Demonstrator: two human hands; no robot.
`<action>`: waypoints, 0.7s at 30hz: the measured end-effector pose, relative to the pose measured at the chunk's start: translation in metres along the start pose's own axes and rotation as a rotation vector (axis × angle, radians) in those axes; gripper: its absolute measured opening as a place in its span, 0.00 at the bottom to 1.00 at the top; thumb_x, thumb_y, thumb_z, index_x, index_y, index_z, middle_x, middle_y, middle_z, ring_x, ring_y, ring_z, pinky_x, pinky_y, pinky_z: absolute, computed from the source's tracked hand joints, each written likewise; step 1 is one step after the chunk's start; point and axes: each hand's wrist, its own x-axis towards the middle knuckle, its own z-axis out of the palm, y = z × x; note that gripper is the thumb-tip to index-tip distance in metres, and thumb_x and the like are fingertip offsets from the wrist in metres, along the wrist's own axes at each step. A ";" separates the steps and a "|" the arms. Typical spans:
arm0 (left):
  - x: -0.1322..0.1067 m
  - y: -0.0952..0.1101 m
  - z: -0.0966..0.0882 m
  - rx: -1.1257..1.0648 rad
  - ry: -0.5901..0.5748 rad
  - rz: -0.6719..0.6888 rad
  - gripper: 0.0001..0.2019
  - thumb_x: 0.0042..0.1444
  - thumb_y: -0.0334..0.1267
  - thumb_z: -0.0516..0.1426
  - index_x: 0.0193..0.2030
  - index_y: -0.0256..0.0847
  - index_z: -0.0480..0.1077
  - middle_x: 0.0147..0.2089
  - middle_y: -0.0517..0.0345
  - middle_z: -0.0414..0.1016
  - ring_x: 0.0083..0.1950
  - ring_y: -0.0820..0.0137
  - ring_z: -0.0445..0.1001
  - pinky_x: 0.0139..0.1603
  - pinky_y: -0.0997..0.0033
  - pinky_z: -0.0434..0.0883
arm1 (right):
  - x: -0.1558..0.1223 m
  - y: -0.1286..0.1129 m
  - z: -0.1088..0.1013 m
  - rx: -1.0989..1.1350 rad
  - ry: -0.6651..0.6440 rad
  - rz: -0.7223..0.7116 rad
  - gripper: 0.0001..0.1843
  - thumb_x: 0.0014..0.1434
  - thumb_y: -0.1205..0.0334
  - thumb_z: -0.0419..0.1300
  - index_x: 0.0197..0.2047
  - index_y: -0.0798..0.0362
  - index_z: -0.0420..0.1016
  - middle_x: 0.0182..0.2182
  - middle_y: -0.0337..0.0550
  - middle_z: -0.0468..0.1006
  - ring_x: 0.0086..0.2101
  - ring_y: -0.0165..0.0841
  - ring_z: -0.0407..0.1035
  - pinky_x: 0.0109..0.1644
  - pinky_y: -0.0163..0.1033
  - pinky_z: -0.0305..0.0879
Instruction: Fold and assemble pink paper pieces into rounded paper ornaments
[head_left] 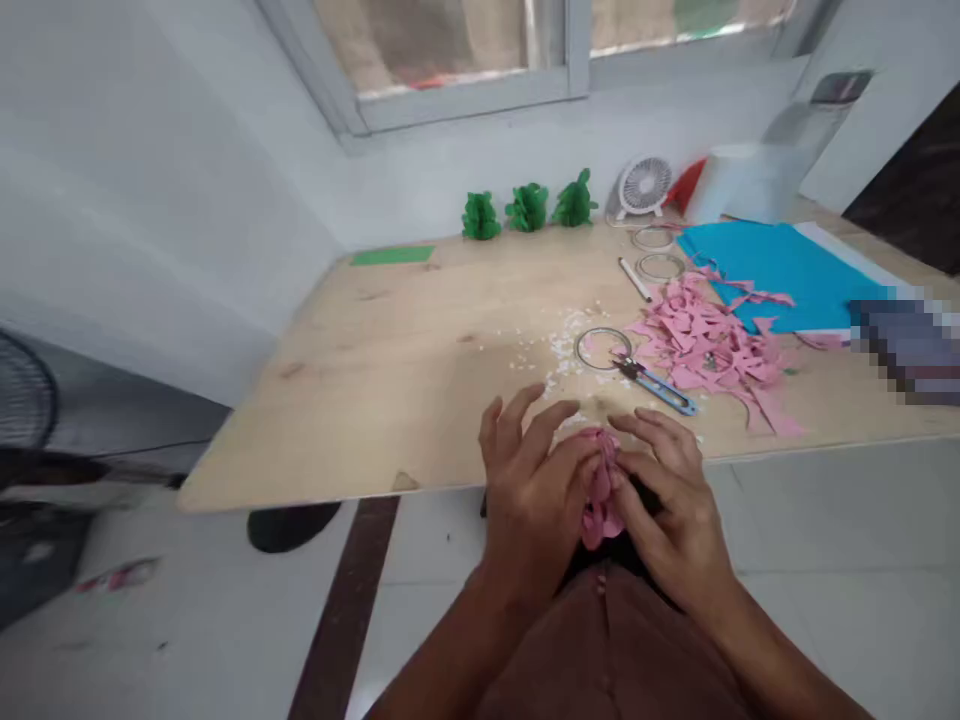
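Observation:
A layered pink paper cutout [600, 490] with rounded lobes is held upright in front of my body, just off the table's near edge. My left hand [529, 490] pinches it from the left between thumb and forefinger, the other fingers raised and spread. From the right, my right hand [667, 490] grips the same cutout with thumb and fingertips. Parts of the cutout are hidden behind my fingers. Beyond my hands lie blue-handled thread snips [660, 387], their blades over a ring-shaped roll of tape [579, 350].
Pink paper scraps [701, 335] and white bits [562, 340] litter the wooden table [390, 370]. Further back are a white marker [635, 280], blue sheets [780, 265], a small fan [645, 185], a green strip [392, 256] and three green paper trees [527, 207] along the wall.

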 end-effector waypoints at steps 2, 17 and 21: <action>0.000 0.001 -0.001 0.008 -0.015 -0.001 0.05 0.55 0.30 0.56 0.33 0.42 0.73 0.47 0.54 0.75 0.60 0.58 0.63 0.61 0.44 0.56 | 0.000 -0.001 -0.001 0.001 0.002 -0.011 0.13 0.57 0.70 0.55 0.45 0.51 0.73 0.51 0.48 0.70 0.56 0.45 0.56 0.58 0.57 0.54; -0.002 0.001 -0.001 -0.032 -0.054 -0.064 0.05 0.55 0.31 0.55 0.34 0.42 0.73 0.49 0.54 0.73 0.61 0.58 0.59 0.60 0.44 0.58 | 0.001 -0.003 0.000 0.089 -0.024 0.104 0.09 0.59 0.66 0.55 0.42 0.48 0.73 0.50 0.45 0.71 0.55 0.42 0.58 0.58 0.56 0.55; 0.000 0.001 -0.004 -0.039 -0.081 -0.082 0.06 0.55 0.31 0.56 0.34 0.43 0.74 0.49 0.54 0.73 0.61 0.58 0.59 0.61 0.43 0.58 | 0.001 -0.003 -0.001 0.059 -0.029 0.042 0.11 0.59 0.68 0.55 0.43 0.48 0.73 0.51 0.45 0.70 0.55 0.43 0.57 0.58 0.56 0.54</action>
